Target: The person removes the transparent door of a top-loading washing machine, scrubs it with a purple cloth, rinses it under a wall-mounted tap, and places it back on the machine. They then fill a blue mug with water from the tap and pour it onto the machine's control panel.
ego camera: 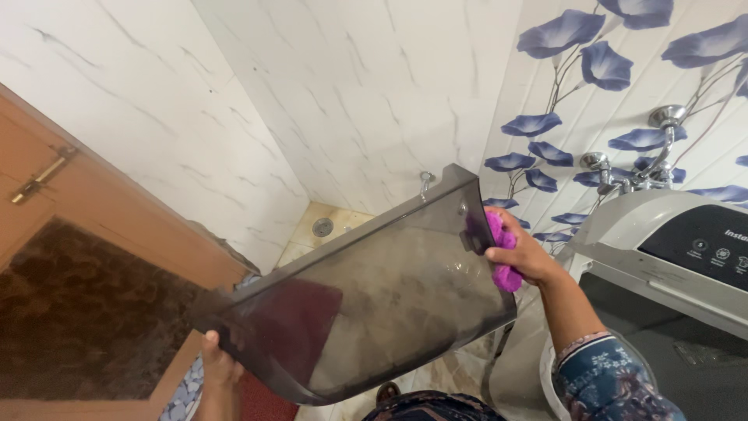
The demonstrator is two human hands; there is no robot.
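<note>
While the left hand (212, 360) grips the smoky plastic lid's (374, 296) lower corner, the right hand (523, 253) presses a purple cloth (502, 257) against its upper edge, beside the washing machine (662, 249).

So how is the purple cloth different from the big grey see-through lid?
The small purple cloth is soft and bunched up; the large smoky grey translucent plastic lid is stiff and flat. The cloth is bright and solid in colour, while the lid is dark and lets the floor show through. The right hand alone presses the cloth, but the lid is gripped by both the right and the left hand. Both are held up off the floor.
</note>
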